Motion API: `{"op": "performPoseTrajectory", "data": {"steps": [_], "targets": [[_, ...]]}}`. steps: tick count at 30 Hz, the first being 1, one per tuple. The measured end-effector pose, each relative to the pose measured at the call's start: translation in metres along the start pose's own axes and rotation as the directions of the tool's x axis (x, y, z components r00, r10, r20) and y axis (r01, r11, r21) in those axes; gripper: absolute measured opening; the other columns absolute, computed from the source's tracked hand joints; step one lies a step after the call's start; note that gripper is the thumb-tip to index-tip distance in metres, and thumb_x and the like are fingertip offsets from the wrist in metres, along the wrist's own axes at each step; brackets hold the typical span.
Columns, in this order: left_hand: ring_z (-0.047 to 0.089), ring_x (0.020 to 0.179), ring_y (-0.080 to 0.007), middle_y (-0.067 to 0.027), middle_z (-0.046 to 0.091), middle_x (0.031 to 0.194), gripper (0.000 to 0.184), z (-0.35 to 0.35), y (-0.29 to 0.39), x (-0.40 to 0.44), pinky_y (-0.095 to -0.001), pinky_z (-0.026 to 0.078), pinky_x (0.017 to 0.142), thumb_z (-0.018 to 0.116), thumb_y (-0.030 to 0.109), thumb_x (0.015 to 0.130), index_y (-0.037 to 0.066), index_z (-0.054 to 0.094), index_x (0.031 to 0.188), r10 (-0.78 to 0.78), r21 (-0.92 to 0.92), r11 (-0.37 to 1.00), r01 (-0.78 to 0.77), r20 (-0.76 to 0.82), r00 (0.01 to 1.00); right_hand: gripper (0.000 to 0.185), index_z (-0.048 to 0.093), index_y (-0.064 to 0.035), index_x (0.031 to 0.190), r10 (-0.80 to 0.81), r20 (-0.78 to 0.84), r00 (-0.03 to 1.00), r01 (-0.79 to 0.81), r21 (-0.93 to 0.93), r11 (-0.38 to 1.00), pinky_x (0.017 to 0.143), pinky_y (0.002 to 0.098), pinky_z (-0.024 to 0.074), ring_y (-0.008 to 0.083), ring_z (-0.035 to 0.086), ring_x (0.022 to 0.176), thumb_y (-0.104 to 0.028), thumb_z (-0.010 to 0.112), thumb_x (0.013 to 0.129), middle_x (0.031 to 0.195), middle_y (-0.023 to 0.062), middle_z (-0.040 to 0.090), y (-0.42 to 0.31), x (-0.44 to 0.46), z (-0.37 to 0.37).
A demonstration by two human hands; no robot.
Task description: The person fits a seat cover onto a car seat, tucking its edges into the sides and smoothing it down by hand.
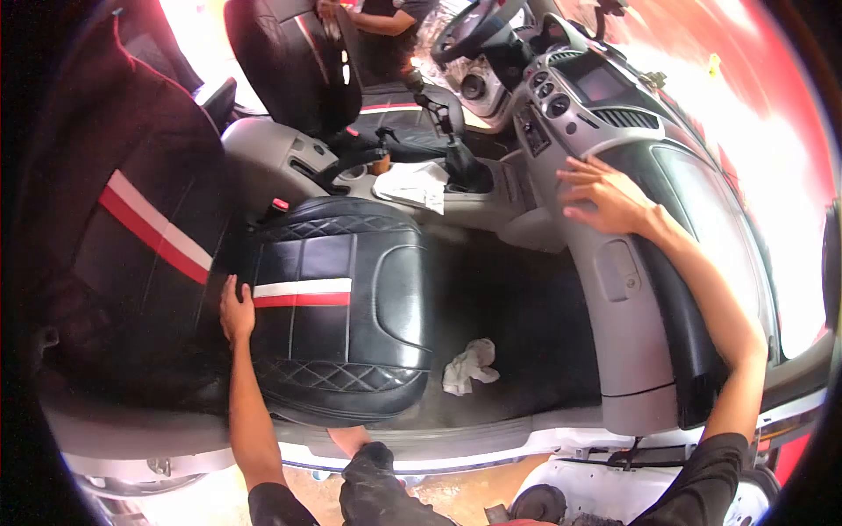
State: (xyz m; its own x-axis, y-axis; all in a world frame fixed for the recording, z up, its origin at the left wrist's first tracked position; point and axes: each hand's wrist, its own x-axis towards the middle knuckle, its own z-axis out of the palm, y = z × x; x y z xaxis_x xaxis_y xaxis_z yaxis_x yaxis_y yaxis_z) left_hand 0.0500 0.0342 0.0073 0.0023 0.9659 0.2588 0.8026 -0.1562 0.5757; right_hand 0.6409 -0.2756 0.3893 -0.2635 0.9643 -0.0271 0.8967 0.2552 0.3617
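My left hand (237, 311) rests where the black seat cushion (307, 329) meets the backrest (175, 206), beside the white and red stripe. Its fingers are stretched out and hold nothing. Over the grey dashboard (574, 145), my right hand (603, 197) is raised with its fingers apart, above the glove box latch (624, 276); whether it touches the surface I cannot tell. A crumpled white cloth (471, 366) lies on the dark floor in front of the seat. Another white cloth (412, 186) is spread on the centre console.
Across the car, another person's arm (386, 22) reaches near the other front seat (294, 61). Between the seats stand the gear lever (452, 131) and the handbrake (355, 159). The steering wheel (474, 35) is at the far side. A door sill (474, 443) runs along the near edge.
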Motion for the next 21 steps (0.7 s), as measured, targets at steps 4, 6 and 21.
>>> {"op": "performPoseTrajectory", "data": {"steps": [4,6,21], "targets": [[0.052,0.137,-0.0318,-0.0126,0.055,0.149,0.045,-0.003,0.004,-0.003,-0.0409,0.042,0.114,0.058,0.029,0.101,0.006,0.058,0.140,-0.002,-0.030,1.000,0.002,-0.001,1.000,0.032,0.074,-0.0068,0.107,0.077,0.033,0.996,-0.082,0.185,0.979,0.094,0.0441,0.0530,0.0349,0.066,0.110,-0.034,0.067,0.093,0.118,0.0181,0.071,-0.024,0.013,-0.018],[0.052,0.136,-0.0321,-0.0122,0.057,0.147,0.044,0.003,-0.007,0.001,-0.0412,0.042,0.113,0.058,0.028,0.101,0.006,0.059,0.139,0.037,-0.014,0.999,-0.037,-0.022,0.999,0.030,0.075,-0.0078,0.105,0.183,0.154,0.971,-0.210,0.184,0.960,0.089,0.0461,0.0546,0.0375,0.069,0.098,-0.034,0.067,0.093,0.103,0.0186,0.073,-0.026,0.011,-0.017],[0.052,0.137,-0.0318,-0.0136,0.058,0.146,0.043,-0.001,0.002,-0.003,-0.0414,0.042,0.114,0.059,0.028,0.100,0.006,0.060,0.137,0.019,-0.017,1.000,-0.020,-0.029,0.999,0.032,0.072,-0.0071,0.076,0.249,0.221,0.943,-0.268,0.061,0.961,0.069,0.0486,0.0548,0.0392,0.069,0.071,-0.036,0.068,0.090,0.068,0.0168,0.069,-0.021,0.010,-0.008]]}}
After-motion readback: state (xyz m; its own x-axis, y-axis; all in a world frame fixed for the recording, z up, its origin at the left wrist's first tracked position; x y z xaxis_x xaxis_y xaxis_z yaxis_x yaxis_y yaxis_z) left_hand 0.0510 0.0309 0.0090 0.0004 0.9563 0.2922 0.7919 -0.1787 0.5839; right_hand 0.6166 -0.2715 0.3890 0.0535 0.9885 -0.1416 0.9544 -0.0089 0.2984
